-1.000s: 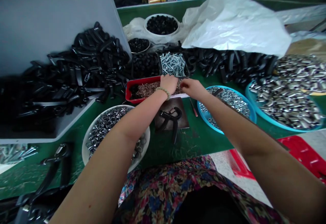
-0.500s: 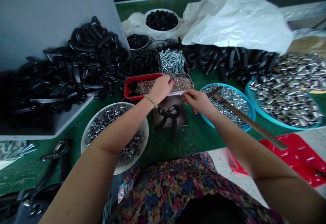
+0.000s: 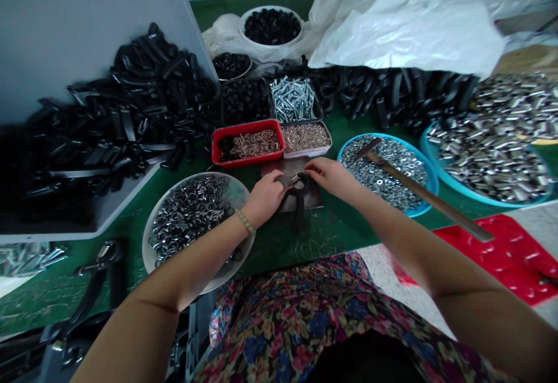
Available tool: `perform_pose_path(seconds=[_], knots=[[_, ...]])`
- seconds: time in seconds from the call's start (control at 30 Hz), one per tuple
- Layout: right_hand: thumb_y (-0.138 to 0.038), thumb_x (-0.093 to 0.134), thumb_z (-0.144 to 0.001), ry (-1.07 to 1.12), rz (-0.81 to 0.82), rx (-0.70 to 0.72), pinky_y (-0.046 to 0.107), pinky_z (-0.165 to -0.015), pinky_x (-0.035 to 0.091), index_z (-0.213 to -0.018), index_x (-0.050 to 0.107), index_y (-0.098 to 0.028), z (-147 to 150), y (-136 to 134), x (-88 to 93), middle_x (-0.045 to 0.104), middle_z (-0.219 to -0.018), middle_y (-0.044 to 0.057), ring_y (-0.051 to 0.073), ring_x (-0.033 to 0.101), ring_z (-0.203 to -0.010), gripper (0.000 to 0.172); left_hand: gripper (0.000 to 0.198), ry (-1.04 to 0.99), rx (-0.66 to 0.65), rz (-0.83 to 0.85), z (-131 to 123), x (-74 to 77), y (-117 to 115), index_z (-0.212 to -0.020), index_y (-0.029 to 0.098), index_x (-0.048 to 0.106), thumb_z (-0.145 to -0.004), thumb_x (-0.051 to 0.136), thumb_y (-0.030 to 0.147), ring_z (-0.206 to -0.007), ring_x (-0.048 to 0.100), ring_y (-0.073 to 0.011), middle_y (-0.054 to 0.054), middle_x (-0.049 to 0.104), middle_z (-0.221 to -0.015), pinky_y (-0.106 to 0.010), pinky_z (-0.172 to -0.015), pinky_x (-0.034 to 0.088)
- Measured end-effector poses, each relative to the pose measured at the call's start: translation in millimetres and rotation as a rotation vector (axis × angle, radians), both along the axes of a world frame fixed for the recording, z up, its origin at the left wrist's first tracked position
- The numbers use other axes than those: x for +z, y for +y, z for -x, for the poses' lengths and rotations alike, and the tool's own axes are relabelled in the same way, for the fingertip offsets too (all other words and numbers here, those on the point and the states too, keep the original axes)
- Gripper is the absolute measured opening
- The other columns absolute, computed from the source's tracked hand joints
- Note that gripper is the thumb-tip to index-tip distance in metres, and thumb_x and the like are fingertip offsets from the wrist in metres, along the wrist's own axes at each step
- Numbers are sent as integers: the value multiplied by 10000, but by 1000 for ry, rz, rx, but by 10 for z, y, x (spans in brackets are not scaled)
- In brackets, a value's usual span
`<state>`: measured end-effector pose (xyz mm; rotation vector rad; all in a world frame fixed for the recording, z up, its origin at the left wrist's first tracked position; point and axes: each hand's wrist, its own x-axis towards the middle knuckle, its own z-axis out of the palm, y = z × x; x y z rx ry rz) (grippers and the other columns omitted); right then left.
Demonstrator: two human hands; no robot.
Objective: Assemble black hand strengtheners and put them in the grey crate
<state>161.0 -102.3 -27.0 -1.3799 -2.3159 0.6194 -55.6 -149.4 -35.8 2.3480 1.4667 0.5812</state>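
Head view: a person's two bare hands meet over a black tool (image 3: 299, 211) lying on a metal plate (image 3: 315, 200) at the middle of a green table (image 3: 331, 237). The left hand (image 3: 267, 198) is curled over the tool's left side, touching it; whether it grips is hidden. The right hand (image 3: 329, 176) has its fingertips drawn together at the tool's upper right; whether they pinch a small part cannot be told.

Just behind, a red box (image 3: 248, 161) holds copper-coloured pins and some black bits. Touching its right end, a white box (image 3: 307, 151) is full of tiny metal pieces. Behind these, one black box holds silver screws (image 3: 293, 99), the other black caps (image 3: 245, 101).

Left of the plate, a white bowl (image 3: 147, 237) contains metal rings. To the right, a blue basin (image 3: 433, 188) holds small shiny parts, with a hammer (image 3: 418, 188) lying across it. Farther right, a larger basin (image 3: 475, 198) is heaped with metal cylinders. At far left, a grey bin (image 3: 87, 11) holds piled black handles.
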Motion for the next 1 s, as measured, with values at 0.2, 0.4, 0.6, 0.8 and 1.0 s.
perform_pose_path(seconds=[0.2,0.4,0.6,0.8,1.0], knots=[[-204,518,-888,39,-45,-7,321,-795,491,-965,664,-153,-11,-32,-75,673,-944,94,203,628,-880,174,324,198,-34,-42,-21,22,-53,-992,135,624,-967,394,362,-945,571,-196,-97,605,-1042,-306,-872,461],[-206,501,-909,-16,-123,92,316,-807,485,-988,659,-151,-33,2,-131,650,-944,97,200,616,-885,186,275,383,-153,-36,-29,58,-104,-1007,154,624,-968,377,270,-972,540,-193,-84,583,-1095,-298,-858,450],[-148,451,-917,-299,-237,276,300,-758,452,-1019,662,-137,-15,63,-131,623,-940,111,211,574,-895,234,286,446,-134,-56,-54,102,-154,-967,155,631,-970,360,247,-961,539,-197,-89,574,-1083,-297,-814,469],[-162,443,-906,-348,-254,311,289,-729,431,-915,625,-131,9,171,-103,615,-918,113,192,565,-837,185,256,402,-118,-38,0,99,-269,-977,152,636,-957,400,249,-1001,538,-202,-100,556,-1161,-312,-814,496],[-202,517,-807,119,-61,74,252,-641,452,-851,585,-182,16,154,-68,618,-743,12,134,567,-669,84,251,441,-119,-18,-15,127,-290,-934,152,645,-951,413,246,-991,544,-206,-98,549,-1183,-293,-751,500]])
